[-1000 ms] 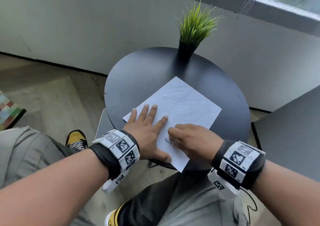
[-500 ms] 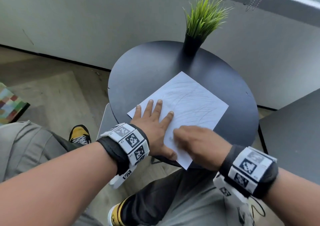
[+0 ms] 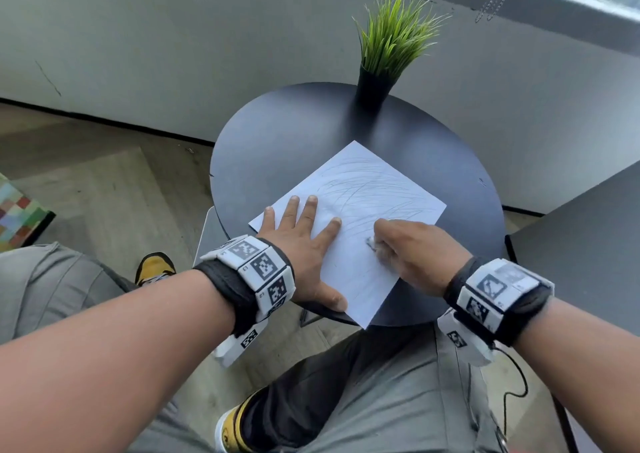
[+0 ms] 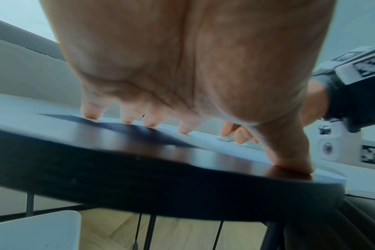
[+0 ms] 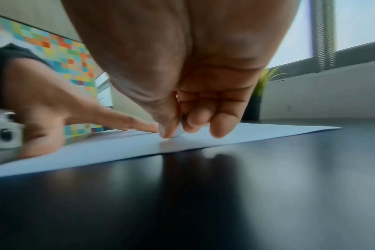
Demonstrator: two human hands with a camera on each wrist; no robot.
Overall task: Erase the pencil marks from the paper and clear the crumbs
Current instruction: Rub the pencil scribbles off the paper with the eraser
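Note:
A white sheet of paper [image 3: 367, 206] with grey pencil scribbles lies skewed on the round black table [image 3: 298, 140]. My left hand [image 3: 301, 237] lies flat on the sheet's left part, fingers spread straight, thumb near the table's front edge; its fingertips [image 4: 128, 118] press the surface. My right hand [image 3: 412, 248] pinches a small white eraser [image 3: 371, 243] and holds it down on the paper to the right of the left index finger. In the right wrist view the eraser [image 5: 178, 132] shows between thumb and curled fingers, touching the paper [image 5: 246, 132].
A black pot with green grass-like plant [image 3: 388, 54] stands at the table's far edge. A dark grey surface [image 3: 588, 237] sits to the right. My knees in grey trousers [image 3: 381, 393] are under the table's near edge. A wall runs behind.
My right hand with the eraser has slid a little up and right over the paper. The left hand stays flat in place. The head view has tilted slightly.

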